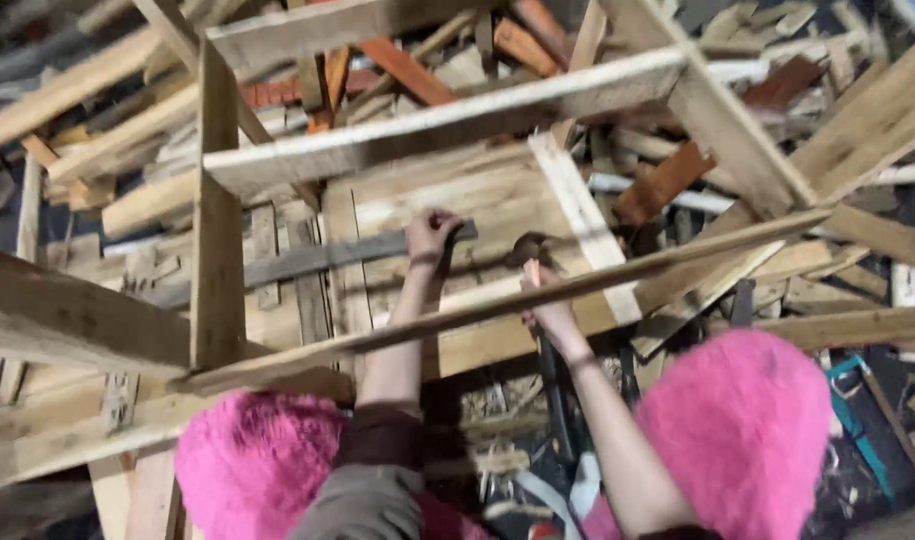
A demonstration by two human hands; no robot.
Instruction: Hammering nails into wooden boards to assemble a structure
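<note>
Entry, head view. I took the wooden pallet frame (pixel 448 130) as landmark. Left hand (pixel 430 236) reached through the frame and was closed around a grey weathered slat (pixel 308 258) lying inside it. Right hand (pixel 548 300) was just beside the left, inside the same opening, fist wrapped on a hammer (pixel 531 250) whose dark head sat close to the slat's end; its handle was mostly hidden. A thin diagonal batten (pixel 578 285) crossed in front of both wrists. Pink fluffy slippers (pixel 743 420) stood below the frame on loose scrap boards (pixel 858 325).

Risks, judged: hammer head so near the left fingers could strike them; footing on loose scrap looked unsteady; frame could shift.
</note>
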